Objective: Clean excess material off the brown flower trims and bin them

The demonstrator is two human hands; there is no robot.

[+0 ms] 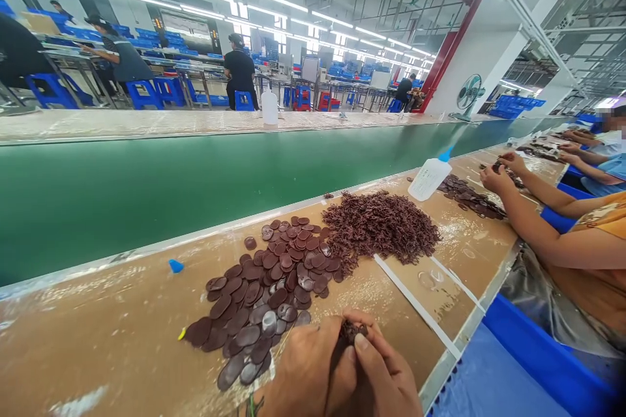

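My left hand (306,365) and my right hand (386,368) meet at the near edge of the table. Their fingers are closed around a small dark brown curly piece (353,331), mostly hidden between the fingertips. Just beyond my left hand spreads a pile of flat brown oval discs (254,290), several of them shiny. Against its right side rises a heap of thin brown curly strips (381,225). Which of the two hands grips the piece more firmly is hard to see.
A white squeeze bottle (429,179) with a blue tip stands behind the heap. A blue cap (175,266) lies to the left. Beyond the table runs a green conveyor belt (186,176). At right, a co-worker's hands (503,172) work near another disc pile (469,197).
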